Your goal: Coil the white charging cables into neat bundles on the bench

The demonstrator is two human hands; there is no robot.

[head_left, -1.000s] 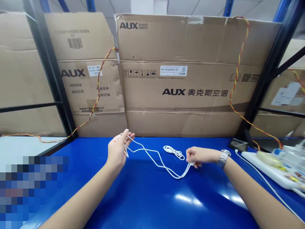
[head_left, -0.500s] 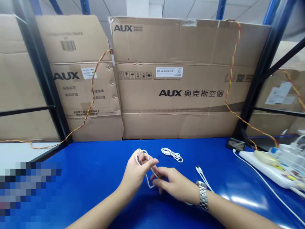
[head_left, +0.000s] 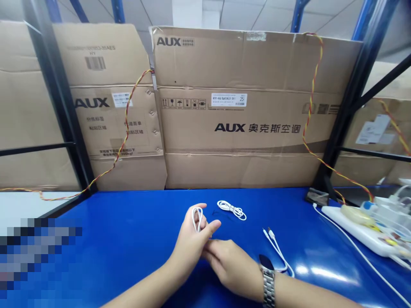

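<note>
1. Left hand (head_left: 188, 246): fingers closed narrow on looped white cable (head_left: 197, 218), loop standing upright.
2. Right hand (head_left: 229, 265): fingers (head_left: 213, 256) curled against left hand; any grip hidden, cannot tell.
3. Bundled white cable (head_left: 231, 209) lies on blue workbench (head_left: 128, 209), 1 o'clock from hands, not touching.

Storage bay beyond the hands (head_left: 192, 244).
AUX cardboard cartons (head_left: 244, 128) stand in black steel racking (head_left: 349, 107) with blue posts (head_left: 298, 19), behind the blue worktop (head_left: 128, 205); pale ceiling panels (head_left: 257, 13) overhead.
</note>
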